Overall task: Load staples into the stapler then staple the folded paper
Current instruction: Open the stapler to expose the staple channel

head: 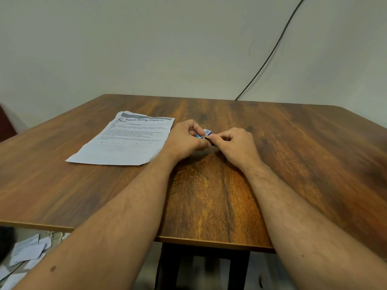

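Observation:
My left hand and my right hand meet over the middle of the wooden table. Between their fingers sits a small blue and white staple box and a dark metal piece, likely the small stapler; most of it is hidden by the fingers. My left hand's fingers curl around the blue item, and my right hand pinches the dark metal end. A printed paper sheet lies flat on the table to the left of my hands, apart from them.
The table's near edge runs across the lower frame, over dark legs. Loose paper scraps lie on the floor at the lower left. A black cable hangs down the wall behind the table's far edge.

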